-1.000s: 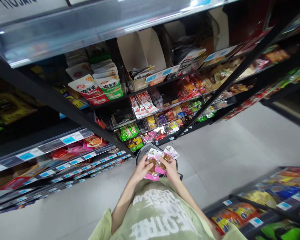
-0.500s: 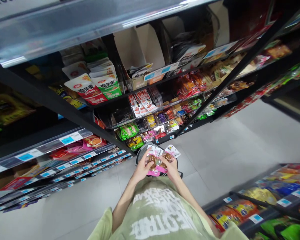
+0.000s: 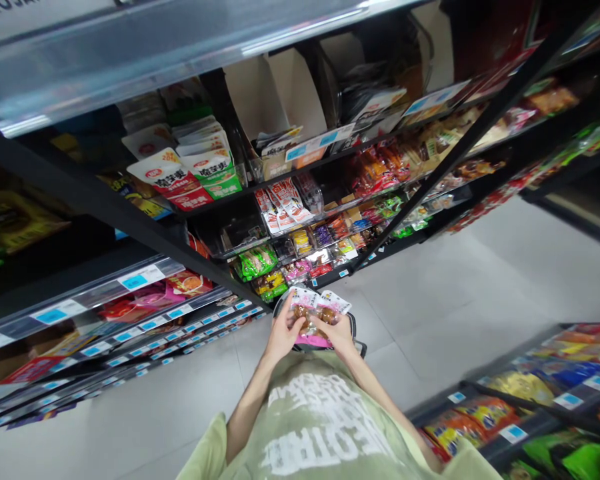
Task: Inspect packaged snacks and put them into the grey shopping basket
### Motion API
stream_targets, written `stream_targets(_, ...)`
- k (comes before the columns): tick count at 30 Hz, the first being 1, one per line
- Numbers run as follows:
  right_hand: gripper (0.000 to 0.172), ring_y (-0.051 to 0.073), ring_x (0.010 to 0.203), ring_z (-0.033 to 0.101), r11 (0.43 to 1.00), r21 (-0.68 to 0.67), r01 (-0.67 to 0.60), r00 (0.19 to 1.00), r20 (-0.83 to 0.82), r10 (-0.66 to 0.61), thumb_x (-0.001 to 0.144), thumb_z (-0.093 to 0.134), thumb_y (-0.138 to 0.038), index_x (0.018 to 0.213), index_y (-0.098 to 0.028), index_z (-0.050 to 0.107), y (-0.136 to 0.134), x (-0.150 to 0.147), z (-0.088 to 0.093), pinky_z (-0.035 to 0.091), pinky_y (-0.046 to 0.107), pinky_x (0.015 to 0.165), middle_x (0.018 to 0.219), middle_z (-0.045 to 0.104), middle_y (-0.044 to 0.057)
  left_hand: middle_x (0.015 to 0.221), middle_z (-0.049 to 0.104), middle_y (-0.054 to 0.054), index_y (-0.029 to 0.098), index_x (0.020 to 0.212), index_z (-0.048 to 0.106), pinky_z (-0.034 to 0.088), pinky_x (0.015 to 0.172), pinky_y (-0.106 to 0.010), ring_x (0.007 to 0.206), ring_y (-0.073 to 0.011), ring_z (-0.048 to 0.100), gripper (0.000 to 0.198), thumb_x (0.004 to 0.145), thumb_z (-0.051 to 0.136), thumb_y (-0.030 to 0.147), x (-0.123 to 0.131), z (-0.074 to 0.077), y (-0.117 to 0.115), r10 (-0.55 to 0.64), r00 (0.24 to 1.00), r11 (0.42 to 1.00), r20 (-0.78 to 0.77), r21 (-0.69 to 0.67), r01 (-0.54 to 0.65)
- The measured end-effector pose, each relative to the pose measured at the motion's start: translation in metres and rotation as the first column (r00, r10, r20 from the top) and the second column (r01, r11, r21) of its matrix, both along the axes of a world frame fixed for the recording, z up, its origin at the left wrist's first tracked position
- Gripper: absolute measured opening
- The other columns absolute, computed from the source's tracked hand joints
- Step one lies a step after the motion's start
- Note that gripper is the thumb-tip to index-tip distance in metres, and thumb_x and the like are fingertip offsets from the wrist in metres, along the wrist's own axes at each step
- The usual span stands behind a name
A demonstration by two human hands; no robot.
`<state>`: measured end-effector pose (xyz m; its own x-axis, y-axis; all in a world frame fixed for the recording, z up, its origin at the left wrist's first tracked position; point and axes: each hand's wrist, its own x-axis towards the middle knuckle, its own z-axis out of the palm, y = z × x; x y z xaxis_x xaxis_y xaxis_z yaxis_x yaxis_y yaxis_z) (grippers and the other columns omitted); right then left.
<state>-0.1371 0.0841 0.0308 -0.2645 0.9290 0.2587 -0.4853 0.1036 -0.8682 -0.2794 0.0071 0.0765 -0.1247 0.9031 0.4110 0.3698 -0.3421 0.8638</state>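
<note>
Close in front of my body, my left hand (image 3: pixel 283 331) and my right hand (image 3: pixel 339 331) each grip a small clear snack packet. The left snack packet (image 3: pixel 303 307) has a white and pink top and brown round pieces inside. Beside it, the right snack packet (image 3: pixel 334 303) looks alike, and the two overlap in the middle. My thumbs lie across their fronts; the other fingers are mostly hidden behind. Below the packets, a dark shopping basket (image 3: pixel 360 348) shows its rim, with most of it covered by my hands and the packets.
Ahead stand shelves with white and green pouches (image 3: pixel 210 163), red-and-white packets (image 3: pixel 285 203) and green packets (image 3: pixel 257 261). A slanting black shelf post (image 3: pixel 445 150) crosses the view. Shelves of bagged snacks (image 3: pixel 470 427) border the lower right. Grey tiled floor (image 3: pixel 430 300) lies between.
The right packet has swung left and now lies closer against the left one. My right hand has shifted slightly left with it.
</note>
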Motion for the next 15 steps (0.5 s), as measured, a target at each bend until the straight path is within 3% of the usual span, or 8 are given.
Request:
stream_targets(4, 0.031, 0.015, 0.056, 0.06, 1.0, -0.02, 0.015, 1.0, -0.002, -0.015, 0.063, 0.089, -0.039, 0.074, -0.014, 0.074, -0.0008, -0.002, -0.0013, 0.049, 0.025, 0.055, 0.068, 0.071, 0.003, 0.106, 0.074, -0.009, 0.023, 0.161, 0.014, 0.059, 0.087, -0.032, 0.089, -0.0165, 0.07, 0.086, 0.092, 0.064, 0.033, -0.0009, 0.002, -0.0017, -0.036, 0.996, 0.999, 0.081, -0.028, 0.038)
stream_targets(10, 0.032, 0.015, 0.062, 0.063, 0.999, -0.048, -0.02, 0.998, -0.059, 0.017, 0.063, 0.09, -0.036, 0.08, -0.014, 0.076, -0.0044, -0.0008, 0.0003, 0.052, 0.025, 0.059, 0.075, 0.073, 0.004, 0.098, 0.072, -0.006, 0.024, 0.161, 0.008, 0.061, 0.077, -0.031, 0.079, -0.0146, 0.068, 0.094, 0.09, 0.067, 0.036, 0.0005, -0.0005, -0.004, -0.083, 0.978, 0.995, 0.193, -0.034, 0.091)
stream_targets(15, 0.031, 0.016, 0.06, 0.063, 0.999, -0.047, -0.027, 0.998, -0.066, 0.024, 0.063, 0.09, -0.036, 0.08, -0.014, 0.075, -0.0053, -0.001, -0.0016, 0.052, 0.025, 0.058, 0.073, 0.072, 0.004, 0.096, 0.071, -0.006, 0.023, 0.161, 0.005, 0.061, 0.075, -0.031, 0.078, -0.0149, 0.067, 0.096, 0.089, 0.068, 0.038, 0.0008, -0.0019, -0.0045, -0.071, 0.978, 0.996, 0.198, -0.044, 0.081)
